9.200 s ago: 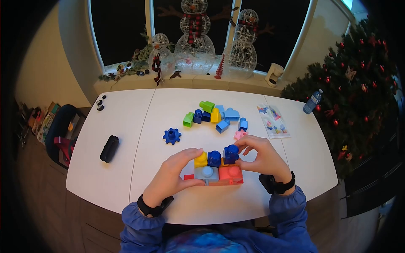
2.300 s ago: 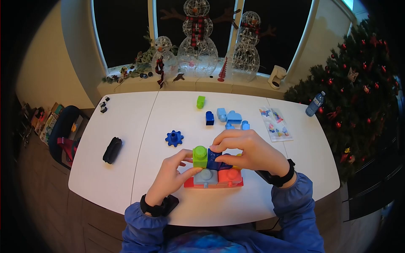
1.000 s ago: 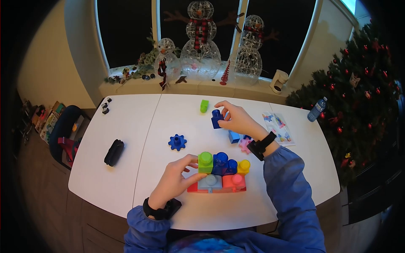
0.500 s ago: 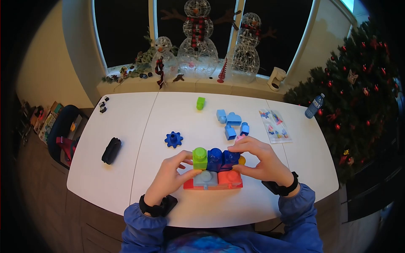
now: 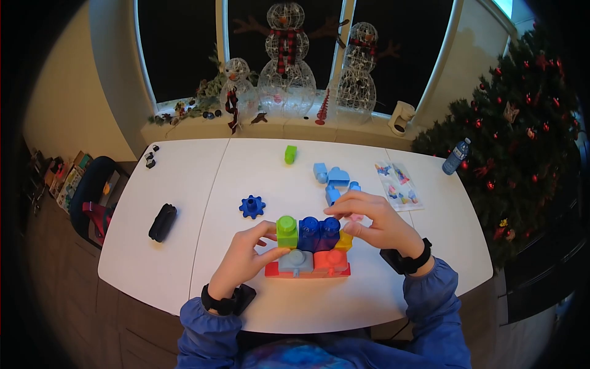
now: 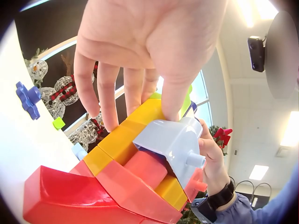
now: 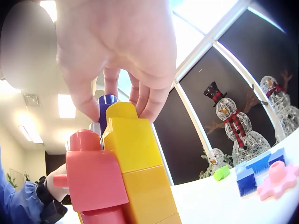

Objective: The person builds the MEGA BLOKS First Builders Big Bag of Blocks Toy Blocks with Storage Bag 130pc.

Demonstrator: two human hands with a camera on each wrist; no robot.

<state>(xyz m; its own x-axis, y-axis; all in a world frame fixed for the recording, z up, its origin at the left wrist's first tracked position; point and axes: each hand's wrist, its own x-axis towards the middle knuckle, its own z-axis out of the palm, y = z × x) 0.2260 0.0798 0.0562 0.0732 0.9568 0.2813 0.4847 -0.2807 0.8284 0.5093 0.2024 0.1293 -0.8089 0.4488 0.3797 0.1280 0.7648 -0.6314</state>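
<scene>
A stack of large toy building blocks stands near the table's front edge on a red base. A grey block and a coral block line its front. Behind them sit a green block, two dark blue blocks side by side and a yellow block. My left hand grips the stack's left end, thumb at the front by the green and grey blocks, fingers behind. Thumb and fingers of my right hand pinch the right-hand dark blue block near its top.
Several light blue blocks, a pink gear piece and a lone green block lie beyond the stack. A dark blue gear piece and a black case are to the left. A picture sheet and a water bottle sit at the right.
My right hand has brought a dark blue block from the table's far part onto the stack, beside the other. Earlier, the green block joined the stack's left end. My left hand stays there.
</scene>
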